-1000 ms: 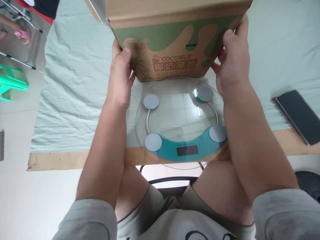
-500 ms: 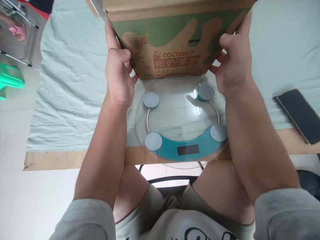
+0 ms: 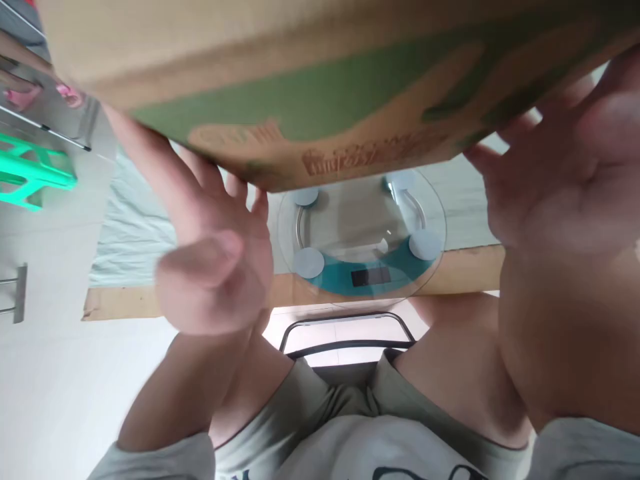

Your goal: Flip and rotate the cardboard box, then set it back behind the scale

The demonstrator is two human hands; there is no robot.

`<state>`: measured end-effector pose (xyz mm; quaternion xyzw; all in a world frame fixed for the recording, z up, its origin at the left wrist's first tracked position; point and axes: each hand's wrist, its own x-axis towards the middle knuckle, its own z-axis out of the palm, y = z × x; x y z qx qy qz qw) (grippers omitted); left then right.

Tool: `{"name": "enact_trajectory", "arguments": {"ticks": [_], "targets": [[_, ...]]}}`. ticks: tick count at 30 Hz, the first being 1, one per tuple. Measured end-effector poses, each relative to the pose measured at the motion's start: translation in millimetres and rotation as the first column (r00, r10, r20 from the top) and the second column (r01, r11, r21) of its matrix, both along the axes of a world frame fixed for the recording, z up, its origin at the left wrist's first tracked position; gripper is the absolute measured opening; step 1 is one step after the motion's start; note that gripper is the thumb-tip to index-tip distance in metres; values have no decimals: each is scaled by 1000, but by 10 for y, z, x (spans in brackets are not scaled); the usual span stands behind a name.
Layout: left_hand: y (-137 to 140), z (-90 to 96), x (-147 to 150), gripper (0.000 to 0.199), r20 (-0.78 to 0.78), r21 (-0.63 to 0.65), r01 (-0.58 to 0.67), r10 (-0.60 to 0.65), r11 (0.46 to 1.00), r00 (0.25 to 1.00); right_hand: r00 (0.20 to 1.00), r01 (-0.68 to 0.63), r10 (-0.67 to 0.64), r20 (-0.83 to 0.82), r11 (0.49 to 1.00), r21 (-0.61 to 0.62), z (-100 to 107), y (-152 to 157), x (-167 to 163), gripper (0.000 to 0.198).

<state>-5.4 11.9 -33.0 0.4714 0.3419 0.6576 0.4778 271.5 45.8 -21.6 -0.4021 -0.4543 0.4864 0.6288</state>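
We hold the green-and-tan cardboard box [image 3: 320, 87] above the round glass scale [image 3: 363, 233], left hand [image 3: 215, 267] and right hand [image 3: 560, 180] with open fingers pressing its sides.

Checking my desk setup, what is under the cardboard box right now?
Below the raised cardboard box sits the round glass scale on the table; its far edge is hidden by the box.

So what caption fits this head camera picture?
Both hands, left hand and right hand, hold a cardboard box above a round glass scale.
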Motion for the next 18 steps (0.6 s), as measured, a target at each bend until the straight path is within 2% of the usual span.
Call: {"name": "enact_trajectory", "arguments": {"ticks": [2,6,8,12,15,18], "targets": [[-269,-10,-20,86,-24,-1,-1,1,1000,1000,997,20,-27,66,995,98,-33,-239,-32,51],[-698,2,-83,69,-50,-108,35,-41,994,998,993,66,-66,102,998,1,-152,-679,-91,58],[-846,-57,-107,65,-53,-164,36,-45,986,998,986,100,-99,131,995,-2,-233,-876,-101,58],[-990,-395,-236,88,-96,-125,3,-15,992,995,988,73,-74,139,997,13,-412,-1102,-69,60],[-1016,-670,-410,103,-134,-53,63,-69,997,989,991,50,-48,129,999,-8,-524,-1118,-34,63],[-1011,-830,-534,114,-167,-125,70,-91,990,982,992,72,-67,109,997,-43,-585,-1088,-51,58]]}}
